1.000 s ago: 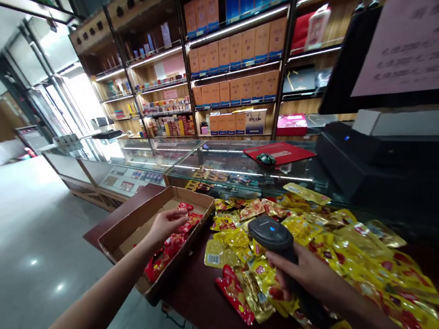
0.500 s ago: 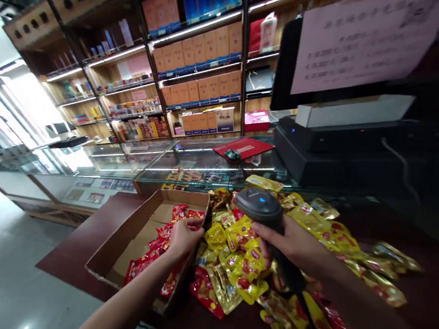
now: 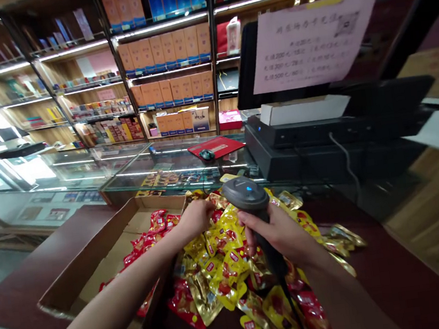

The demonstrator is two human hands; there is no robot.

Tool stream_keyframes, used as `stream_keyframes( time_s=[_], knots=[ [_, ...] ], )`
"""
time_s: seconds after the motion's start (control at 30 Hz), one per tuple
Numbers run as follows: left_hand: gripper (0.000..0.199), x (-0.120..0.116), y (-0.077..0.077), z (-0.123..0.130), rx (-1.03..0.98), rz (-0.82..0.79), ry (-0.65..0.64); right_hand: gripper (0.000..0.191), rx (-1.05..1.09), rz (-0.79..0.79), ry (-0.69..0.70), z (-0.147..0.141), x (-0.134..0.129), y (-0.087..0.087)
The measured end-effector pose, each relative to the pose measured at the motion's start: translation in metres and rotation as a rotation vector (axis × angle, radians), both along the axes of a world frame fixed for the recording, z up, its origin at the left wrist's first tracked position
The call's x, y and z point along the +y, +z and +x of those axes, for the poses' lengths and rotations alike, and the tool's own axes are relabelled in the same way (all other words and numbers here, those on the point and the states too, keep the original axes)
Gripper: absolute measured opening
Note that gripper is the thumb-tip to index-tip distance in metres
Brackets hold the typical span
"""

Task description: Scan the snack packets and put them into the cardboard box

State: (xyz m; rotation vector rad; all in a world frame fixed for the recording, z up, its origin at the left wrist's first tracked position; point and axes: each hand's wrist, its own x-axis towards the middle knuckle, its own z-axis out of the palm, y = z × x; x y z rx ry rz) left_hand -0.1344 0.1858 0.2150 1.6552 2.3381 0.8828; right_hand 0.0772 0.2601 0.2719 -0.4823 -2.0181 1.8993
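**Scanner Up, Hand on the Snack Pile**

Right hand (image 3: 277, 232) wrapped tight around the handle of a black barcode scanner (image 3: 248, 196), fingers pressed together on the grip, small blue light glowing on top. Scanner head up above a big heap of yellow snack packets (image 3: 223, 255) on the dark red table (image 3: 379, 273), cord hanging down toward the bottom edge. Left hand (image 3: 196, 217) down at the far end of the heap, just beside the corner of a cardboard box (image 3: 76, 275); fingers curled under and hidden, so cannot tell if pinching a packet. Red snack packets (image 3: 148, 236) lying inside the box. More red packets mixed in at the near edge of the heap. Behind the table, a glass counter (image 3: 163, 166) with a red mat (image 3: 217, 146), and a black cash register (image 3: 321, 135) under a paper sign (image 3: 308, 39)
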Motion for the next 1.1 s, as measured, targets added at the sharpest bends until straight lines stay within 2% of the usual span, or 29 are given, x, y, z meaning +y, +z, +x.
stream_keyframes(
  time_s=[0.1, 0.2, 0.3, 0.37, 0.43, 0.6, 0.67, 0.77, 0.9, 1.0, 1.1],
  knots=[
    [0.01, 0.019, -0.013, 0.009, 0.031, -0.127, 0.057, 0.036, 0.0, -0.033, -0.042, 0.001, 0.003, 0.0],
    [0.008, 0.021, -0.023, 0.008, 0.051, -0.139, 0.102, 0.034, -0.018, -0.059, -0.051, 0.0, 0.006, -0.003],
    [0.011, 0.017, -0.022, -0.002, 0.096, -0.174, 0.06, 0.033, -0.049, -0.067, -0.056, -0.002, 0.007, -0.005],
    [0.006, 0.015, -0.015, -0.012, 0.033, -0.225, 0.045, 0.032, -0.061, -0.069, -0.058, -0.003, 0.008, -0.006],
    [0.006, 0.012, -0.007, -0.023, -0.099, -0.206, 0.057, 0.031, -0.06, -0.073, -0.075, -0.004, 0.007, -0.006],
    [0.026, 0.002, 0.016, -0.04, -0.636, 0.131, 0.144, 0.034, -0.082, -0.028, -0.093, -0.006, 0.006, -0.005],
    [0.033, -0.002, 0.023, -0.039, -0.829, 0.165, 0.157, 0.033, -0.084, -0.025, -0.068, -0.006, 0.006, -0.006],
    [0.028, -0.007, 0.031, -0.031, -1.01, 0.129, 0.194, 0.032, -0.069, -0.024, -0.042, -0.007, 0.006, -0.008],
    [0.015, -0.012, 0.031, -0.019, -1.197, 0.205, 0.289, 0.031, -0.071, -0.02, -0.045, -0.007, 0.004, -0.008],
    [0.012, -0.014, 0.024, -0.016, -1.375, 0.31, 0.261, 0.034, -0.075, -0.025, -0.013, -0.009, 0.003, -0.009],
    [0.017, -0.015, 0.016, -0.017, -1.496, 0.342, 0.189, 0.034, -0.082, -0.025, -0.015, -0.011, 0.005, -0.012]
  ],
)
